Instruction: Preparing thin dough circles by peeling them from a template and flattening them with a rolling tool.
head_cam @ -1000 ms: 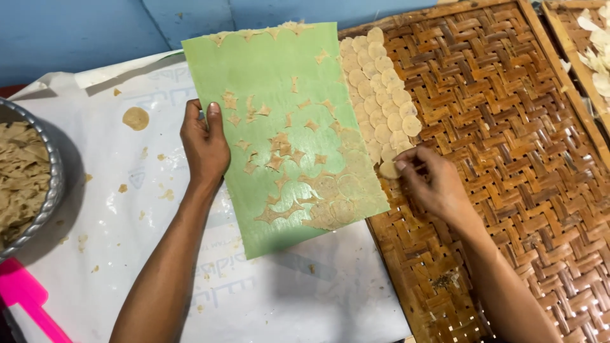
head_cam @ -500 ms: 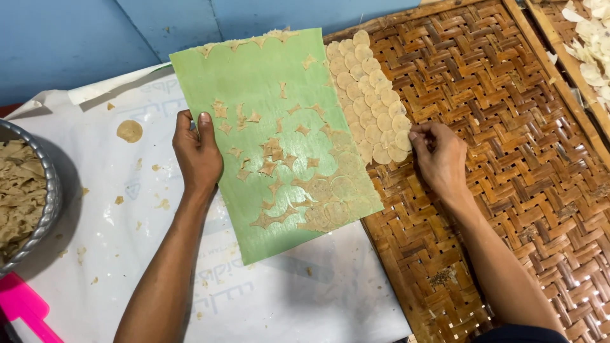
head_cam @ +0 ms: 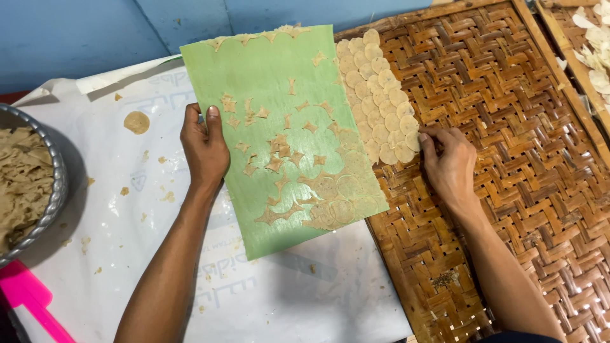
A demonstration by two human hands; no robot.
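On the white-covered bench [head_cam: 305, 298] by the blue wall [head_cam: 76, 38], your left hand [head_cam: 204, 147] still grasps the green sheet [head_cam: 286, 127], while your right hand [head_cam: 450, 166], now lower, pinches dough discs [head_cam: 381, 95] on the woven tray [head_cam: 508, 127].

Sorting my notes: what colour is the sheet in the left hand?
Light green sheet, flecked with tan dough scraps; head view.

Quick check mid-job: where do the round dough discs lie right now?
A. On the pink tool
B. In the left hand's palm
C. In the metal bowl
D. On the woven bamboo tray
D: the round dough discs lie in rows on the woven bamboo tray, with the right hand touching the lowest ones.
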